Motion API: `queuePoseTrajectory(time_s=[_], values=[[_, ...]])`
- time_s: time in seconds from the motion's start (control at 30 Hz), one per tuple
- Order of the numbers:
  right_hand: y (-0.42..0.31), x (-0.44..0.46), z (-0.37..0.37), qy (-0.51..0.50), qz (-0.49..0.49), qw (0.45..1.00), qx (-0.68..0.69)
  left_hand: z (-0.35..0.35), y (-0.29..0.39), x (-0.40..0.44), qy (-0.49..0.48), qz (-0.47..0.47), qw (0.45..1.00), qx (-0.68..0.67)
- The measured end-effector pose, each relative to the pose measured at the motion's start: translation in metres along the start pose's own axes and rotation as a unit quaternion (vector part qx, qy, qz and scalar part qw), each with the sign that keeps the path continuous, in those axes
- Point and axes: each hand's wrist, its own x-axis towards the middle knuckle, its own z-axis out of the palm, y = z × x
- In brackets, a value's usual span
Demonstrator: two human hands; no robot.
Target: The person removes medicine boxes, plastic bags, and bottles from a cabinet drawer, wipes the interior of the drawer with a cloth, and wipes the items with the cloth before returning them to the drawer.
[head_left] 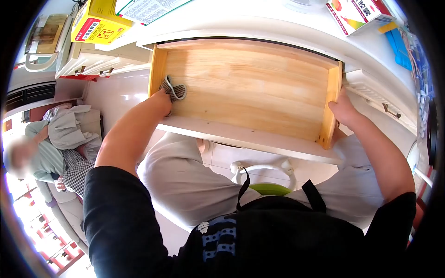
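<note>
A pale wooden drawer (250, 88) with a white front is pulled out over my lap, its wood bottom showing. My left hand (162, 99) is at its left side, closed around a small checked cloth (174, 89) with white edging; most of the fingers are hidden. The cloth lies against the inside of the left wall. On the opposite side, my right hand (344, 107) grips the outside of the right wall (330, 104), fingers partly hidden behind it.
Above the drawer is a white tabletop (222, 21) bearing a yellow box (99, 23), a white medicine box (357, 16) and a blue item (397, 48). A seated person (51, 143) is at the left. Beneath the drawer stands a stool with white legs (264, 169).
</note>
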Motion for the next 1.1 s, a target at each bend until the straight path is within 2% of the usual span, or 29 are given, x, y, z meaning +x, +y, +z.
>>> queuePoseTrajectory(time_s=[0.13, 0.2, 0.27, 0.3, 0.37, 0.4, 0.47, 0.5, 0.53, 0.57, 0.6, 0.63, 0.67, 0.73, 0.8, 0.87, 0.9, 0.97, 1.03, 1.1], values=[[-0.001, 0.000, 0.000, -0.018, 0.033, 0.999, 0.004, -0.006, 0.008, -0.003, 0.010, 0.027, 0.989, 0.143], [0.010, 0.005, 0.003, 0.005, 0.010, 1.000, -0.016, -0.012, 0.004, -0.009, -0.006, 0.028, 0.988, 0.153], [0.014, 0.007, 0.002, 0.005, 0.009, 1.000, -0.015, -0.010, -0.008, -0.014, -0.040, -0.025, 0.996, 0.078], [0.013, 0.007, 0.003, 0.007, 0.009, 1.000, -0.016, -0.004, -0.020, -0.016, -0.008, -0.055, 0.996, 0.064], [0.006, 0.003, -0.002, -0.005, 0.007, 1.000, -0.002, 0.017, -0.058, -0.023, -0.076, -0.132, 0.987, 0.045], [0.003, 0.002, -0.002, -0.013, 0.009, 1.000, 0.009, 0.027, -0.078, -0.041, -0.036, -0.184, 0.982, 0.020], [0.007, 0.005, -0.001, -0.006, -0.034, 0.999, 0.026, 0.024, -0.112, -0.090, -0.036, -0.289, 0.954, -0.066], [0.005, 0.005, -0.002, -0.008, -0.022, 0.999, 0.037, -0.011, -0.105, -0.125, -0.026, -0.329, 0.931, -0.154], [0.003, 0.004, -0.001, -0.009, -0.010, 0.999, 0.047, -0.008, -0.110, -0.131, -0.027, -0.332, 0.931, -0.150], [0.005, 0.007, 0.000, -0.008, -0.012, 0.999, 0.050, 0.000, -0.121, -0.137, 0.068, -0.343, 0.895, -0.278], [0.011, 0.010, 0.003, 0.005, -0.030, 0.999, 0.044, 0.011, -0.135, -0.144, 0.164, -0.344, 0.834, -0.398], [0.017, 0.013, 0.005, 0.020, -0.047, 0.998, 0.038, 0.051, -0.162, -0.123, 0.235, -0.348, 0.805, -0.418], [0.021, 0.015, 0.007, 0.022, -0.048, 0.998, 0.037, 0.052, -0.154, -0.116, 0.237, -0.349, 0.805, -0.418], [0.028, 0.019, 0.010, 0.055, -0.104, 0.993, 0.010, 0.035, -0.125, -0.098, 0.291, -0.431, 0.731, -0.442], [0.033, 0.023, 0.010, 0.048, -0.083, 0.995, 0.005, 0.029, -0.100, -0.064, 0.206, -0.440, 0.771, -0.412], [0.032, 0.024, 0.009, 0.043, -0.063, 0.997, 0.000, 0.031, -0.063, -0.030, 0.176, -0.284, 0.902, -0.273], [0.030, 0.022, 0.010, 0.049, -0.057, 0.997, -0.002, 0.057, -0.043, 0.003, 0.288, -0.326, 0.846, -0.309], [0.030, 0.021, 0.010, 0.056, -0.050, 0.997, -0.008, 0.063, -0.022, 0.023, 0.394, -0.359, 0.774, -0.343], [0.029, 0.021, 0.011, 0.054, -0.038, 0.998, -0.022, 0.029, -0.018, -0.005, 0.265, -0.386, 0.746, -0.474], [0.030, 0.021, 0.011, 0.057, -0.043, 0.997, -0.025, 0.025, -0.020, -0.016, 0.239, -0.382, 0.759, -0.470]])
